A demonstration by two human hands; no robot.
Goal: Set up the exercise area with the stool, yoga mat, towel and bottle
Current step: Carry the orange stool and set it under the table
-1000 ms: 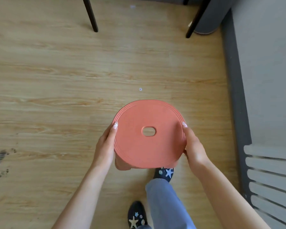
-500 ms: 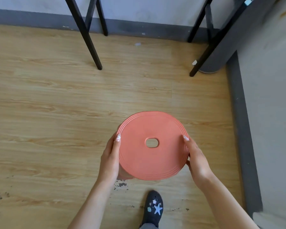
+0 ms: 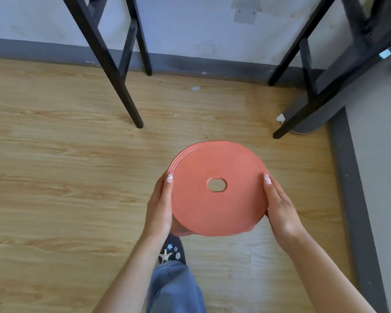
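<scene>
1. Nearest is a leg (image 3: pixel 174 288) in blue jeans and a dark shoe (image 3: pixel 171 251) with little stars on it. The shoe stands on the floor, partly under the near edge of the stool.
2. The left hand (image 3: pixel 159 206) grips the left side of the stool's round top. The thumb lies on the rim. The fingers go under, where I cannot see them.
3. The right hand (image 3: pixel 280 211) grips the right side the same way. Both hands hold the stool and nothing else.
4. The stool (image 3: pixel 212 211) is orange-red and round. It sits between the two hands, in the middle of the view and a bit to the right. It looks lifted off the wood floor (image 3: pixel 54 177), but its feet are hidden, so I cannot tell for sure.
5. The step in hand looks like taking the stool to its spot and putting it down. To do it well, hold the top flat with both hands even, so it does not tip. Lower it slowly till all the feet sit on the floor, then let go. Mind the shoe: the toes should be out from under first.
6. Farther off, black legs (image 3: pixel 122 86) stand on the floor, some far left and some far right. The stool should go down well apart from them, so nothing bumps.
7. A grey thing (image 3: pixel 307 126) rests behind the far right legs. I cannot tell what it is. The wall (image 3: pixel 190 23) is at the very back.
8. The mat, towel and bottle are not in view, so most of the task looks not yet done.
</scene>
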